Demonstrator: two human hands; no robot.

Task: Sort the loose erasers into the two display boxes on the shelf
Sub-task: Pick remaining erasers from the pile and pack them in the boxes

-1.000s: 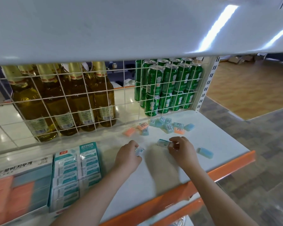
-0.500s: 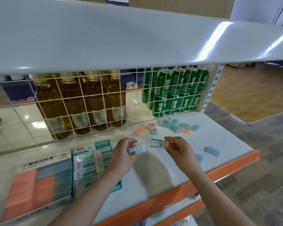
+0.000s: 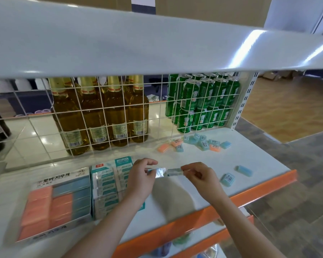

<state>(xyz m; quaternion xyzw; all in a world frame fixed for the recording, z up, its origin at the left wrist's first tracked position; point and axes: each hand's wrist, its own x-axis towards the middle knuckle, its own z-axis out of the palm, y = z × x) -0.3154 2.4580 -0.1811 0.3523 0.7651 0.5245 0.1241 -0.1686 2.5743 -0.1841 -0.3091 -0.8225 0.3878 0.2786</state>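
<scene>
Down at the lower left of the frame, a display box stands on the white shelf, filled with orange and blue erasers in rows, Korean print on its lid. Just right of it stands a second display box packed with white-and-teal wrapped erasers. Over the right edge of that box the left hand hovers, thumb and fingertips pinching a shiny wrapped eraser. Close beside it, near the middle of the frame, the right hand pinches another wrapped eraser by its end; the two pieces nearly meet end to end, though blur hides whether they touch. Further right, two blue erasers lie loose near the shelf's orange front edge, apart from each other. Above them, at the back of the shelf, a cluster of loose erasers, blue and orange, lies against the wire grid. Behind the grid, amber bottles stand at centre left and green cans at upper right.
</scene>
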